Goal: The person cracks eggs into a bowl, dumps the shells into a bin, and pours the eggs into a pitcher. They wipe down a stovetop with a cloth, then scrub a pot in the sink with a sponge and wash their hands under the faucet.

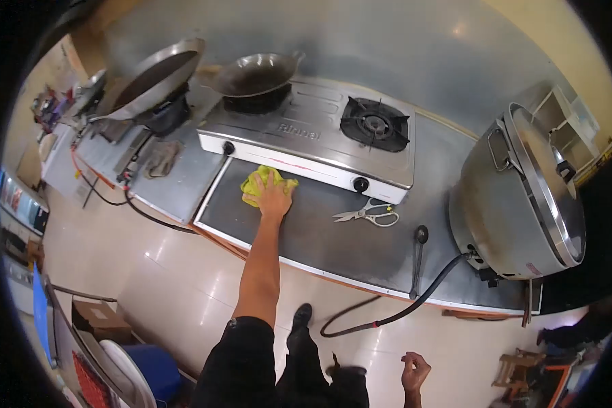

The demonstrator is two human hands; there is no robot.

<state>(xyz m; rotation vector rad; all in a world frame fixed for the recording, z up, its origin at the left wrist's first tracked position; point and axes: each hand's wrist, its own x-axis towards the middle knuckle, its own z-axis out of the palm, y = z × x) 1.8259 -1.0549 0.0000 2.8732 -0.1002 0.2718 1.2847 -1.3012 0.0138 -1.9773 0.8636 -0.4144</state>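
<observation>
My left hand (274,198) presses down on a crumpled yellow-green cloth (253,185), gripping it against the dark grey counter top (306,234) in front of the gas stove's left half. My right hand (415,371) hangs low over the floor at the lower right, away from the counter, its fingers curled in with nothing visible in them. Scissors (367,215) with light handles lie to the right of the cloth, below a stove knob. Farther right a dark ladle (419,255) rests on the counter.
A two-burner stove (313,129) carries a wok (257,75) on its left burner. A large metal cooker (496,197) with a black hose (425,294) stands at the right. Another big wok (149,81) and a rag (163,158) are at the left. Below are boxes (102,319) and a blue bin (155,370).
</observation>
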